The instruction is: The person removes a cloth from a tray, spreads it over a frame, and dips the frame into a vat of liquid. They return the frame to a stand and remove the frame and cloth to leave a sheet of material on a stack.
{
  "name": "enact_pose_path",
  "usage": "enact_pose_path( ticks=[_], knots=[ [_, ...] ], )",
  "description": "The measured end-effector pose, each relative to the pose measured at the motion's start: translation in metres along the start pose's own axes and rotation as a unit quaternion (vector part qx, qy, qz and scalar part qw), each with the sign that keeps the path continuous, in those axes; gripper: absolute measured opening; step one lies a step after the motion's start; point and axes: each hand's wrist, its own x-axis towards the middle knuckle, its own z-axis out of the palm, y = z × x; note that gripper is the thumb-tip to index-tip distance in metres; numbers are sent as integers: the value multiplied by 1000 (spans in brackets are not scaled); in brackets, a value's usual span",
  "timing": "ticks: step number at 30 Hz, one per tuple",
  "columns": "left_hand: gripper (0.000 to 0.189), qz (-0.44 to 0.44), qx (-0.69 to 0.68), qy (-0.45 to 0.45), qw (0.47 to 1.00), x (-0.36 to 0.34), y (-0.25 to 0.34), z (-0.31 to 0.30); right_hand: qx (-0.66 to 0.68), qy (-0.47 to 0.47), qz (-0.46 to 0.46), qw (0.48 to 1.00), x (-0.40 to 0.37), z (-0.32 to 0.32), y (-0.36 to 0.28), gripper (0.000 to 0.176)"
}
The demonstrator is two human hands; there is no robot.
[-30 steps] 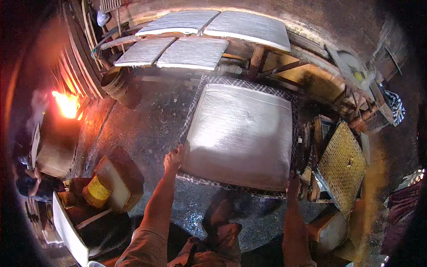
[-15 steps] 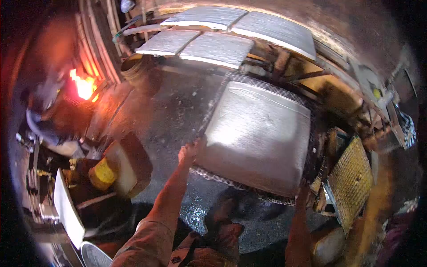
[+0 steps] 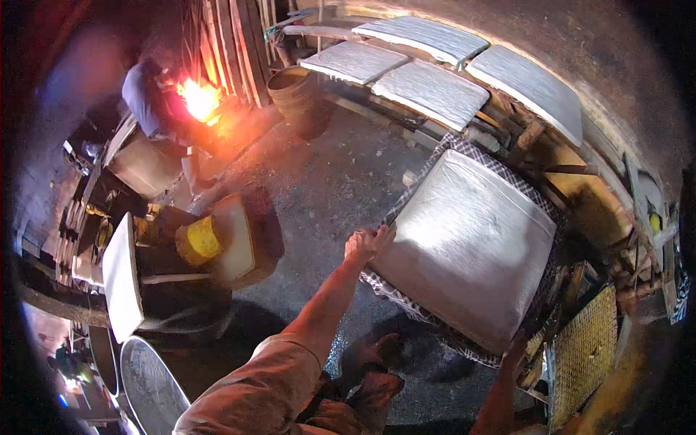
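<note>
A large rectangular pale slab (image 3: 471,246) with a smooth, shiny top lies on a dark-and-white checked cloth (image 3: 395,290) that shows around its edges. My left hand (image 3: 365,244) is closed over the slab's left edge, fingers curled at the rim. At the near right corner, my right hand (image 3: 516,348) touches the edge in deep shadow, and its fingers are hidden. Close to that hand, a woven panel (image 3: 586,355) leans at a tilt.
Several pale slabs (image 3: 431,90) rest on a rack at the back. A person (image 3: 148,94) sits beside a bright fire (image 3: 197,100), near a round bucket (image 3: 293,90). At left are a yellow container (image 3: 203,239), an upright white board (image 3: 123,279) and a round metal tray (image 3: 151,384).
My view has turned left, so the scene sits farther right and the person by the fire shows more clearly. Both hands keep the same places on the slab.
</note>
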Motion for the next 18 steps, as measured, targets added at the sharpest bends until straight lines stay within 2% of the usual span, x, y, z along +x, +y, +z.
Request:
enact_pose_path(
  ticks=[2, 3, 5, 6, 11, 13, 16, 18],
  knots=[
    [63, -9, 15, -22, 1000, 3, -1, 2, -115, 37, 19, 992, 10, 1, 6, 57],
    [63, -13, 10, -20, 1000, 7, -3, 8, -116, 37, 18, 992, 0, -3, -2, 57],
    [65, -1, 2, -14, 1000, 1, -1, 5, -46, -10, -146, 988, -29, -16, -26, 59],
    [66, 11, -5, -8, 1000, -1, -1, 4, -47, -10, -147, 988, -29, -19, -27, 59],
    [62, -2, -1, -6, 1000, 1, -4, 7, 65, -164, -10, 984, -18, -38, -20, 50],
    [61, 1, 2, 4, 1000, -7, 0, -1, 100, -146, -28, 984, -20, -28, -27, 51],
    [62, 55, 79, -10, 995, -17, 9, -12, 203, -80, -73, 973, -30, -3, -36, 55],
    [60, -3, 49, -12, 999, 5, -6, 4, 244, -42, -94, 964, -27, 4, -25, 56]
  ],
)
